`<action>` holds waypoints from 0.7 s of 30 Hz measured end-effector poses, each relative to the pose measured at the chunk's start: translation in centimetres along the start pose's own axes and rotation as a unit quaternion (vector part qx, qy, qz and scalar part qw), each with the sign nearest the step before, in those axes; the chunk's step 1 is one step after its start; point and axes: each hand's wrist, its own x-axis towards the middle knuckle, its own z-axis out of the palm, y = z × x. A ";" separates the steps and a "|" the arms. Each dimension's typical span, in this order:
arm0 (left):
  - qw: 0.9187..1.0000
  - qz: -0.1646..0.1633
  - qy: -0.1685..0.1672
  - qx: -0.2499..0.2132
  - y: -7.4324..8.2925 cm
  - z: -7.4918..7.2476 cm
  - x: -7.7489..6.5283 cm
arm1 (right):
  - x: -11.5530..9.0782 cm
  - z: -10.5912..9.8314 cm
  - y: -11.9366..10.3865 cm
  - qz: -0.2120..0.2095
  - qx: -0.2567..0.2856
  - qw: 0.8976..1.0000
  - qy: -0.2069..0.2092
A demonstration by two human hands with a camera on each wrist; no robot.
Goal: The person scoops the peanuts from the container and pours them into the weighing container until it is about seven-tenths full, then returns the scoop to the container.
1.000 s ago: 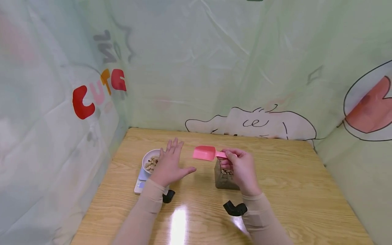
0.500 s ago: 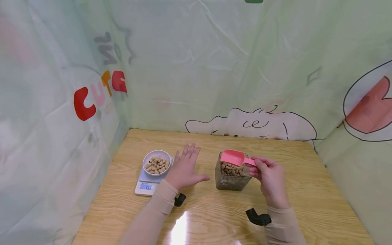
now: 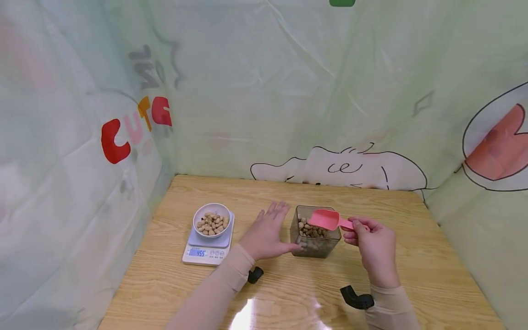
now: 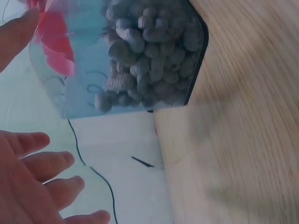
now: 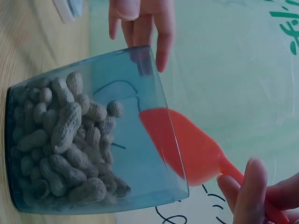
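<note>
My right hand (image 3: 377, 247) pinches the handle of a pink scoop (image 3: 326, 219). The scoop's bowl looks empty and dips just inside the rim of a clear, dark-tinted square container (image 3: 294, 233). Peanuts in their shells (image 5: 70, 135) fill the lower part of that container, as the right wrist view shows. To the container's left, my left hand (image 3: 264, 238) is spread with straight fingers and holds nothing. Its thumb lies by the container's near left wall; whether it touches I cannot tell. In the left wrist view, the fingers (image 4: 51, 165) stand apart from the container.
A white bowl (image 3: 198, 211) of peanuts sits on a white kitchen scale (image 3: 206, 259) at the left, its display reading 455. The wooden table (image 3: 412, 256) is enclosed by printed curtains (image 3: 264, 91). Black wrist mounts (image 3: 356, 299) stick out near both wrists.
My right hand has carried the scoop rightward, from left of the container to over it and slightly down. The left hand has moved right, from beside the bowl to the container.
</note>
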 end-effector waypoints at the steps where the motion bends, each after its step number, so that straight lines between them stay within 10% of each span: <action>1: 1.000 0.003 -0.002 -0.001 0.1 0.1 0.2 | -0.1 0.1 0.0 -0.007 -0.016 1.000 0.004; 21: 0.999 0.011 -0.030 0.031 0.7 1.2 2.6 | -0.5 1.7 -0.9 -0.124 -0.236 0.964 0.015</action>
